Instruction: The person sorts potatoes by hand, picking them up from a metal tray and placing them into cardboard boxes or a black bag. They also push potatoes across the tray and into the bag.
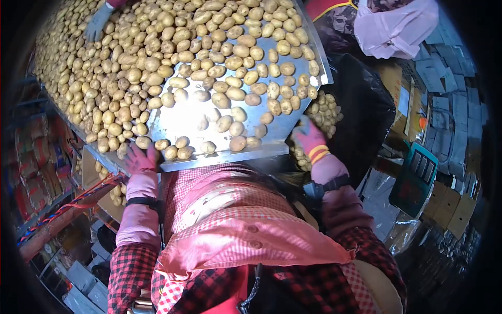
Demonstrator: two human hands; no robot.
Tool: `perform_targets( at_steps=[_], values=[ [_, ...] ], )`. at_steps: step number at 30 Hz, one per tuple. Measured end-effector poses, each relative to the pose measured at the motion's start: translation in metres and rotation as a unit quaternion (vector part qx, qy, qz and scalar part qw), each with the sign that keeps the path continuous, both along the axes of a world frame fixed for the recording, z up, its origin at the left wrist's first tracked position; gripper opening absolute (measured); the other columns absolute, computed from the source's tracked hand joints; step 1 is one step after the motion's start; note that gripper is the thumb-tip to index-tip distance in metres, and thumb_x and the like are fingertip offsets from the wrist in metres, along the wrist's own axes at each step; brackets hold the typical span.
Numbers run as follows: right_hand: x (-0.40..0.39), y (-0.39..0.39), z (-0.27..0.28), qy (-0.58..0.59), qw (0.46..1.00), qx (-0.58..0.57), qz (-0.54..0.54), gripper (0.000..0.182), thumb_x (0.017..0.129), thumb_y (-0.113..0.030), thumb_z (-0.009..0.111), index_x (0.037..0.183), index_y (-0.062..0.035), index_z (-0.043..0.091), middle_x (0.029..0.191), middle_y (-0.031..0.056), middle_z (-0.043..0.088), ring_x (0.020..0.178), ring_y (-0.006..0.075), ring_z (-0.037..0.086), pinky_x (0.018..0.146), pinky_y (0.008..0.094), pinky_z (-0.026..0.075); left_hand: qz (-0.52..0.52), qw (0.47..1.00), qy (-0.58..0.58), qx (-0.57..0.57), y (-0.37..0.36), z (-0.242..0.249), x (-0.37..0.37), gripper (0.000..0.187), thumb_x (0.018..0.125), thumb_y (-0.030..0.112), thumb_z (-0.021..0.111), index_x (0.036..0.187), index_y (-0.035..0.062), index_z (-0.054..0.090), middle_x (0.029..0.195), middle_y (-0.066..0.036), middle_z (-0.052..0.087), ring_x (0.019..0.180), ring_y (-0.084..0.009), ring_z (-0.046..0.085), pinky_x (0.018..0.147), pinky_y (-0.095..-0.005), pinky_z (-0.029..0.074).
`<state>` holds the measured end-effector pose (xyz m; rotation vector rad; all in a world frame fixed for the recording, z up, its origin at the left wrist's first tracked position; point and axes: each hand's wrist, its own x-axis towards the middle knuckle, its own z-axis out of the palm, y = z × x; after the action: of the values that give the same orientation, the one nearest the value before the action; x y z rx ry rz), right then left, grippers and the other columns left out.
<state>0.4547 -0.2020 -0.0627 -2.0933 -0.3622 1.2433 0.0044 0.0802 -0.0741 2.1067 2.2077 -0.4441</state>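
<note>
Along the worktop [287, 124], whose lip [225, 158] likely keeps potatoes [220, 100] in, the left hand [141, 158] spreads empty; the right hand [309, 137] grips what I cannot tell, if anything.

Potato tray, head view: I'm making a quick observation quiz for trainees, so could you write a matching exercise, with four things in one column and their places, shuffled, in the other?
Things
1. Left hand
2. Right hand
3. Co-worker's hand
4. Green device

Places
A. On the spread of potatoes, at the upper left
B. Beside brown cardboard, at the far right
C. At the left end of the tray's front lip
D. Just past the tray's right edge, by the lower potatoes

Pairs: 1-C, 2-D, 3-A, 4-B
</note>
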Motion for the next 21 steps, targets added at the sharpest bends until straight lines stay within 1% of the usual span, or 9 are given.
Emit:
perform_targets(
  at_steps=[2, 3, 7, 9, 11, 14, 16, 18, 21],
  values=[
    [-0.019, 0.013, -0.027, -0.216, 0.950, 0.089, 0.209, 0.056, 0.083, -0.020, 0.070, 0.135, -0.0100, 0.051, 0.113, 0.0186, 0.067, 0.101, 0.0348, 0.065, 0.087, 0.0405, 0.051, -0.043, 0.998, -0.038, 0.010, -0.014, 0.010, 0.026, 0.085, 0.088, 0.062, 0.049, 0.149, 0.0056, 0.031, 0.154, -0.022, 0.028, 0.143, -0.0391, 0.025, 0.115, -0.0536, 0.017],
    [-0.024, 0.039, 0.021, -0.100, 0.976, 0.123, 0.151, 0.055, 0.084, -0.018, 0.070, 0.134, -0.0070, 0.051, 0.112, 0.0190, 0.067, 0.105, 0.0341, 0.064, 0.091, 0.0408, 0.050, -0.090, 0.993, -0.081, -0.012, -0.012, 0.006, 0.030, 0.083, 0.087, 0.059, 0.053, 0.148, 0.0055, 0.032, 0.152, -0.022, 0.031, 0.142, -0.0388, 0.026, 0.115, -0.0531, 0.018],
    [0.034, 0.056, -0.037, -0.440, 0.892, 0.109, 0.001, 0.049, 0.084, -0.026, 0.068, 0.128, -0.0086, 0.057, 0.113, 0.0167, 0.063, 0.102, 0.0333, 0.063, 0.092, 0.0421, 0.048, -0.287, 0.943, -0.167, 0.018, -0.027, 0.005, 0.056, 0.077, 0.083, 0.046, 0.064, 0.144, 0.0066, 0.039, 0.143, -0.024, 0.042, 0.134, -0.0408, 0.036, 0.111, -0.0516, 0.025],
    [0.050, 0.064, -0.058, -0.592, 0.796, 0.077, 0.100, 0.043, 0.083, -0.028, 0.069, 0.121, -0.0089, 0.062, 0.093, 0.0160, 0.066, 0.088, 0.0345, 0.065, 0.083, 0.0409, 0.053, -0.366, 0.887, -0.282, 0.023, -0.026, 0.017, 0.067, 0.070, 0.080, 0.038, 0.067, 0.140, 0.0071, 0.046, 0.138, -0.023, 0.046, 0.126, -0.0420, 0.042, 0.107, -0.0524, 0.030],
    [0.061, 0.088, -0.070, -0.611, 0.778, 0.081, 0.119, 0.045, 0.081, -0.030, 0.070, 0.121, -0.0097, 0.063, 0.099, 0.0166, 0.067, 0.092, 0.0363, 0.065, 0.086, 0.0437, 0.052, -0.340, 0.887, -0.298, 0.090, -0.022, 0.013, 0.064, 0.068, 0.080, 0.036, 0.068, 0.138, 0.0079, 0.048, 0.138, -0.022, 0.046, 0.127, -0.0416, 0.042, 0.106, -0.0527, 0.030],
    [0.075, 0.149, -0.038, -0.444, 0.891, -0.012, 0.090, 0.046, 0.082, -0.033, 0.070, 0.119, -0.0069, 0.064, 0.114, 0.0190, 0.066, 0.100, 0.0325, 0.066, 0.087, 0.0428, 0.052, -0.288, 0.913, -0.241, 0.159, -0.008, 0.012, 0.041, 0.065, 0.081, 0.035, 0.067, 0.137, 0.0087, 0.049, 0.138, -0.022, 0.046, 0.128, -0.0412, 0.042, 0.107, -0.0520, 0.030],
    [0.093, 0.169, -0.016, -0.264, 0.949, 0.163, 0.060, 0.052, 0.082, -0.033, 0.071, 0.123, -0.0016, 0.060, 0.118, 0.0210, 0.064, 0.104, 0.0329, 0.064, 0.090, 0.0406, 0.051, -0.248, 0.934, -0.191, 0.174, 0.000, -0.001, 0.008, 0.064, 0.083, 0.036, 0.066, 0.137, 0.0056, 0.049, 0.139, -0.023, 0.046, 0.129, -0.0413, 0.041, 0.109, -0.0513, 0.030],
    [0.109, 0.175, -0.001, -0.068, 0.946, 0.317, 0.023, 0.059, 0.082, -0.033, 0.072, 0.126, 0.0036, 0.057, 0.121, 0.0230, 0.062, 0.108, 0.0332, 0.063, 0.093, 0.0384, 0.049, -0.207, 0.937, -0.206, 0.193, 0.001, -0.021, -0.026, 0.064, 0.085, 0.037, 0.065, 0.136, 0.0031, 0.049, 0.140, -0.024, 0.045, 0.131, -0.0418, 0.040, 0.109, -0.0508, 0.031],
    [0.115, 0.184, 0.018, -0.016, 0.933, 0.348, 0.092, 0.065, 0.082, -0.026, 0.073, 0.135, 0.0021, 0.049, 0.126, 0.0190, 0.060, 0.115, 0.0327, 0.059, 0.100, 0.0383, 0.045, -0.206, 0.946, -0.183, 0.169, 0.000, -0.015, -0.023, 0.063, 0.085, 0.037, 0.064, 0.137, 0.0024, 0.049, 0.140, -0.025, 0.046, 0.130, -0.0428, 0.042, 0.109, -0.0502, 0.032]
  ],
)
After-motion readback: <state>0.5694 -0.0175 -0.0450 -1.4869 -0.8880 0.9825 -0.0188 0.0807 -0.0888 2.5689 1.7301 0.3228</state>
